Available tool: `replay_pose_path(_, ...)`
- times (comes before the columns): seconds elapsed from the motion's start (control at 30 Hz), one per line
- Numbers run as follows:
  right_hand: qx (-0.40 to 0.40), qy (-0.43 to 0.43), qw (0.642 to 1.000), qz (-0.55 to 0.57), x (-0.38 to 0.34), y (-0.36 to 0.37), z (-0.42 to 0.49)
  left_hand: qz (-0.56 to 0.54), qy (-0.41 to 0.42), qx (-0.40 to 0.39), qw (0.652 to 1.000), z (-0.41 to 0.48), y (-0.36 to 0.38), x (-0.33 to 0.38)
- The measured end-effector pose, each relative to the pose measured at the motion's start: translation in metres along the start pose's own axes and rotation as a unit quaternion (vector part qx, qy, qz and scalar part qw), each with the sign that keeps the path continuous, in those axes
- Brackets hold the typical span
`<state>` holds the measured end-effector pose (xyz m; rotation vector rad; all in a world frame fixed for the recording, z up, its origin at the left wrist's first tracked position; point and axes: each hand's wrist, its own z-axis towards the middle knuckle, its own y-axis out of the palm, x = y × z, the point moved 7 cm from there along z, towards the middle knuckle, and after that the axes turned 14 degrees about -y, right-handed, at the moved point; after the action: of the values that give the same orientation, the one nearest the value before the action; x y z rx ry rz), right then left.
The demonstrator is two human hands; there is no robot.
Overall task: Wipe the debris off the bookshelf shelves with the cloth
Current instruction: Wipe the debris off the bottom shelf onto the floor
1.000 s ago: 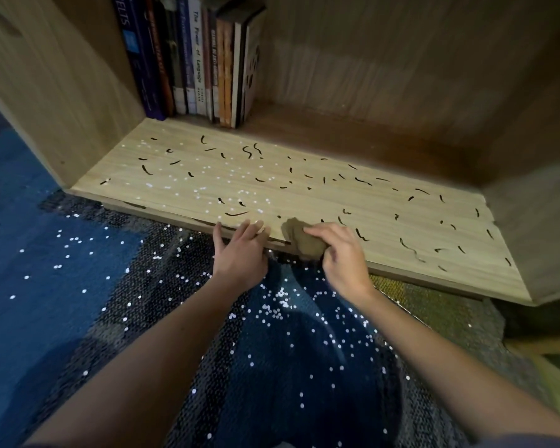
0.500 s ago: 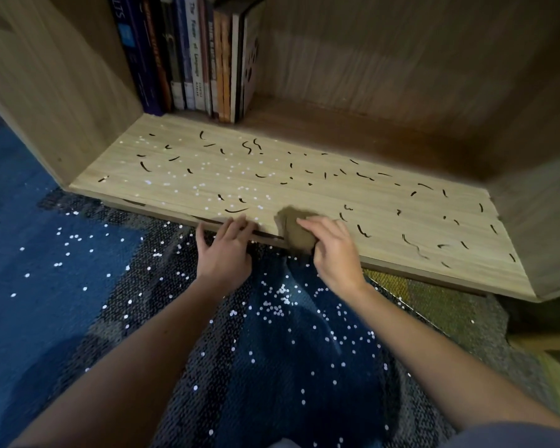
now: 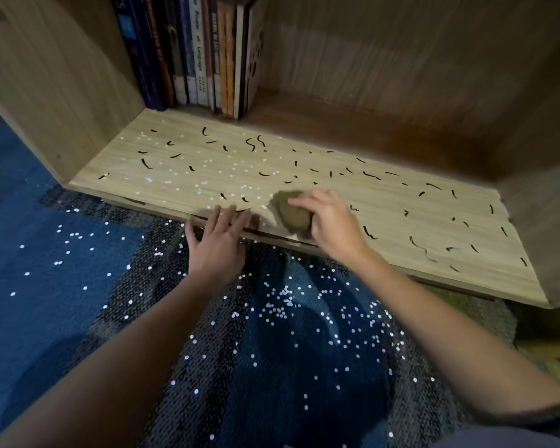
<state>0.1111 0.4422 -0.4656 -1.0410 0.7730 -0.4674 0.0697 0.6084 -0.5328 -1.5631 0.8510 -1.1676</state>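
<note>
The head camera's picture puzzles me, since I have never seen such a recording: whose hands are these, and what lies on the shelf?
No machine here: a person wears a camera on the head, looking down at their own hands. The right hand grips a brown cloth on the wooden shelf. The left hand lies flat at its front edge. Dark curly scraps and white specks litter the shelf; more specks lie on the blue carpet. Books stand at the back left.

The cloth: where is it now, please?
Head view, centre: the cloth sits at the front edge of the shelf, held by the right hand, just right of the left hand.
</note>
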Motion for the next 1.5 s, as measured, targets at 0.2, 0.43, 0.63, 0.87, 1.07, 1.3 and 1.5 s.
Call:
replay_pose_path(0.2,-0.033,0.067,0.997,-0.01,0.038,0.027,0.069,-0.02,-0.106,-0.013,0.994,0.04,-0.014,-0.043)
replay_pose_path(0.43,-0.074,0.013,0.997,0.037,-0.021,0.07,0.05,0.034,-0.137,-0.067,0.988,0.046,-0.016,-0.057)
replay_pose_path(0.63,-0.031,0.066,0.993,0.092,0.022,0.046,0.087,0.058,-0.146,-0.109,0.981,0.045,-0.019,-0.059)
replay_pose_path(0.87,-0.123,-0.024,0.991,0.046,-0.032,0.081,0.072,0.04,-0.172,-0.144,0.974,0.045,-0.02,-0.056)
replay_pose_path(1.07,-0.096,0.005,0.989,0.116,-0.008,0.053,0.063,0.084,-0.132,-0.147,0.977,0.046,-0.019,-0.061)
replay_pose_path(1.3,-0.102,0.008,0.994,0.034,-0.064,0.076,0.022,0.153,-0.047,-0.11,0.981,0.055,-0.031,-0.064)
replay_pose_path(1.5,-0.011,0.08,0.997,-0.008,-0.069,0.036,0.021,0.16,-0.022,-0.138,0.977,0.054,-0.034,-0.064)
